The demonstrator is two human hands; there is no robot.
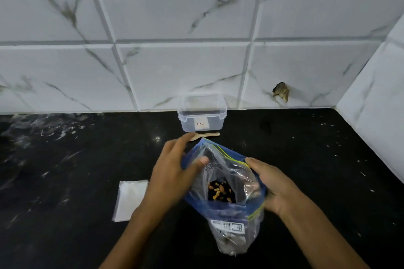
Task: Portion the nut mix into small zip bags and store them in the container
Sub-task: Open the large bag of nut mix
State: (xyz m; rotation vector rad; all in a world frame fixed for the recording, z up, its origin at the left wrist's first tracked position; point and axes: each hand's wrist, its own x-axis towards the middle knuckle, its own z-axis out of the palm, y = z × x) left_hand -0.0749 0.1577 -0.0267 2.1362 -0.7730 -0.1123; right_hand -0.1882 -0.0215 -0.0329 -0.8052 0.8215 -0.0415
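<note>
Holding the big zip bag (225, 181) of nut mix (219, 191) open on the tabletop (317, 159), the right hand (275, 185) gripped its right rim while the left hand (177, 168), fingers loosely spread, touched the left rim. The wooden scoop (206, 135) lay just beyond the left fingertips, handle pointing right, so the left hand was nearer. The container (202, 113) stood behind; small bags (131, 199) lay to the left.

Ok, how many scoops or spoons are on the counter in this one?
1. A small wooden scoop lies on the black counter just in front of the clear container, its bowl end partly hidden behind the left hand.
</note>
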